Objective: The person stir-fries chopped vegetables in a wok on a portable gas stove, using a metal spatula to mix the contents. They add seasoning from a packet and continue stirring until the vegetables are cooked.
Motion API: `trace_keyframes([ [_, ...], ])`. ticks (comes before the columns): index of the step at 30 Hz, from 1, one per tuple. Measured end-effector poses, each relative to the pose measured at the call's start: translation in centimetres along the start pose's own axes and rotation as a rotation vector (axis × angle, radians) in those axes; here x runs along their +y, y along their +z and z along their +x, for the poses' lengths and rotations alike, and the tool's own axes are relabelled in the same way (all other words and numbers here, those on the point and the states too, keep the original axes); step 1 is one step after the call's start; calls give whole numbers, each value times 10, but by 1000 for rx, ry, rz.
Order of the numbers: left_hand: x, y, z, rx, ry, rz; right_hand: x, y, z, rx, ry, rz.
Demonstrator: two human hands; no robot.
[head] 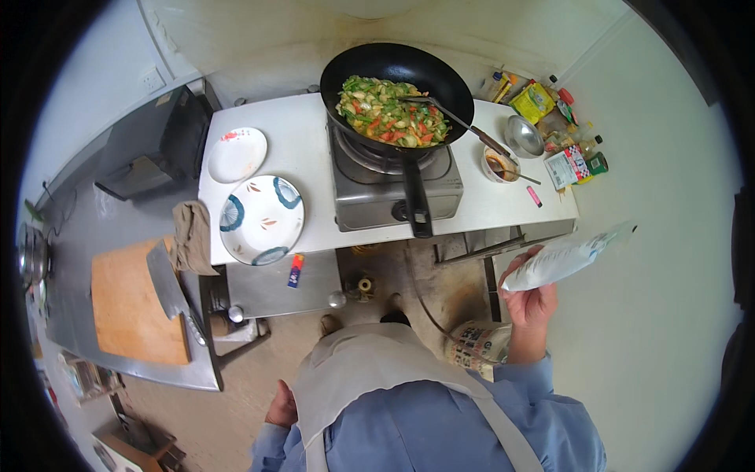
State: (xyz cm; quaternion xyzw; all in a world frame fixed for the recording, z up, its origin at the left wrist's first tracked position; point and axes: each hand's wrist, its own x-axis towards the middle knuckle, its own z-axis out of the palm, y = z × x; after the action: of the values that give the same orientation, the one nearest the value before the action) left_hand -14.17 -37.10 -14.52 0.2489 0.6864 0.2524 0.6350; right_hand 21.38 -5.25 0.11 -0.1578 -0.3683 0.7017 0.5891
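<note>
My right hand [531, 298] grips a white plastic packet [557, 262] and holds it up at the right, beside the wall. Low at my left side hangs my left hand [283, 404], close to the apron; its fingers are mostly hidden and nothing shows in it. Ahead, a black wok [401, 62] stands on a steel gas stove [383, 206], its handle pointing toward me. Chopped green and red vegetables [392, 115] fill the wok's middle. A spatula [460, 121] rests with its blade in the food and its handle over the right rim.
A patterned plate [262, 221] and a smaller white plate [239, 154] sit left of the stove. At right are a sauce bowl [500, 165], a metal bowl [524, 135], a pink lighter [534, 196] and seasoning packets [534, 101]. A cleaver [168, 283] lies on a wooden cutting board [127, 307].
</note>
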Motion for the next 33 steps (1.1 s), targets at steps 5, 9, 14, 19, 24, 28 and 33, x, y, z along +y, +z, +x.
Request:
trace_keyframes([
  [5, 74, 81, 5, -103, 310, -852, -37, -42, 51, -77, 39, 10],
  [9, 75, 86, 12, -535, 601, -1820, -49, -49, 73, -58, 114, 50],
  [14, 31, 99, 23, -398, 149, -1765, -39, -41, 84, -55, 100, 7],
  [19, 19, 82, 44, -317, 111, -1559, -32, -14, 98, -161, 83, -118],
  [24, 22, 48, 54, -316, 87, -1285, -25, 25, 122, 81, -45, -420],
  [28, 30, 37, 62, -328, 154, -1068, -25, 38, 159, 91, -85, -676],
  [33, 38, 35, 67, -328, 186, -1040, -20, 34, 211, 79, -66, -905],
])
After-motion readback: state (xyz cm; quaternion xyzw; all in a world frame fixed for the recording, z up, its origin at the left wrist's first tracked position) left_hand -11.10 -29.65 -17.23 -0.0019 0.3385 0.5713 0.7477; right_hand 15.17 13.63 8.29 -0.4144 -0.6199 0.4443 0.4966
